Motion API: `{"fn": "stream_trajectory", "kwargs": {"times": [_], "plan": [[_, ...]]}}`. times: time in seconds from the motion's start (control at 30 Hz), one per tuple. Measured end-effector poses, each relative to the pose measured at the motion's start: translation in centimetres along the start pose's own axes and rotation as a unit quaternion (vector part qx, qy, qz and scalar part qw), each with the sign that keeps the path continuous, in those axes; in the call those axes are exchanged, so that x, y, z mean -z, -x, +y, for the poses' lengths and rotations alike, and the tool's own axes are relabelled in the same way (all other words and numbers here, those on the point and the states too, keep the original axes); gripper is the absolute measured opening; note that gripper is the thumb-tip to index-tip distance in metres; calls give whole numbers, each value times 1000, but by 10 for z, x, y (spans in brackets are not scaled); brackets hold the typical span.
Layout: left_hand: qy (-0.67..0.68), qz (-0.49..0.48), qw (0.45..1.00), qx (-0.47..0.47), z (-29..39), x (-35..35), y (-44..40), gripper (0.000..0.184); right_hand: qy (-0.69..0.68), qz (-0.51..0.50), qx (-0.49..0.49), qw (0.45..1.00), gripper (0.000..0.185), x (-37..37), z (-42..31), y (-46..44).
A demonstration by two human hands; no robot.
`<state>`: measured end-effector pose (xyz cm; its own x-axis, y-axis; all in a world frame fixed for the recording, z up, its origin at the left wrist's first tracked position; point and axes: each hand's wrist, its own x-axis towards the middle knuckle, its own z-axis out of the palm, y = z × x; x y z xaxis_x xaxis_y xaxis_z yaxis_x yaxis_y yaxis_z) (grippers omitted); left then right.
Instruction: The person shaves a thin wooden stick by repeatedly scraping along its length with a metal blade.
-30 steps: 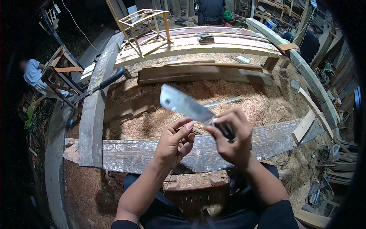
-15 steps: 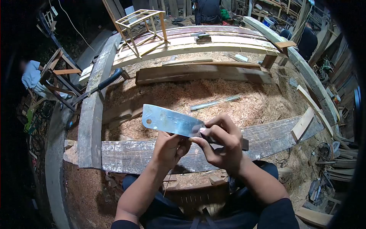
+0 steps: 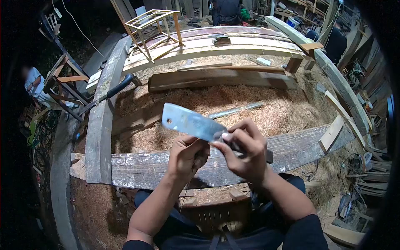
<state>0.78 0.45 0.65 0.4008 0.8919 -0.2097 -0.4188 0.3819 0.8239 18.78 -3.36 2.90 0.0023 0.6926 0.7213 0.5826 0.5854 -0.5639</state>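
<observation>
A cleaver [image 3: 189, 121] with a broad, shiny blade and a hole near its outer corner is in my right hand [image 3: 246, 150]. My fingers close round its dark handle, and the blade slants up to the left. Just under the blade, my left hand [image 3: 186, 160] is closed, fingers curled together. A thin strip [image 3: 182, 199] hangs below the left hand and appears to be held in it; its upper part is hidden by the fingers and blade. Whether the blade's edge touches the strip I cannot tell.
Before me lies a worn plank [image 3: 141, 171], with wood shavings [image 3: 200, 98] beyond it. A concrete beam [image 3: 100, 137] runs along the left. A slatted wooden frame [image 3: 154, 18] and a hand plane [image 3: 221, 39] stand on the far boards. Other people sit or stand farther off.
The cleaver's blade has tilted, its outer end rising and moving slightly right. My left hand stays closed beneath it. The person at far left has shifted their arms.
</observation>
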Motion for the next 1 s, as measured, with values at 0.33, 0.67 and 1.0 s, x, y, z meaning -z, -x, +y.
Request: {"fn": "stream_trajectory", "kwargs": {"times": [0.33, 0.67, 1.0], "plan": [[-1, -5, 1000, -18, -2, 0, 0, 18, -16, -25, -22, 999, 23, -3, -2, 6], [-6, 18, 999, 30, 4, -7, 0, 21, 23, 51, -33, 998, 23, -3, 22, -4], [22, -20, 999, 34, 9, -7, 0, 27, -476, 98, -549, 679, 49, 14, 46, -14]]}}
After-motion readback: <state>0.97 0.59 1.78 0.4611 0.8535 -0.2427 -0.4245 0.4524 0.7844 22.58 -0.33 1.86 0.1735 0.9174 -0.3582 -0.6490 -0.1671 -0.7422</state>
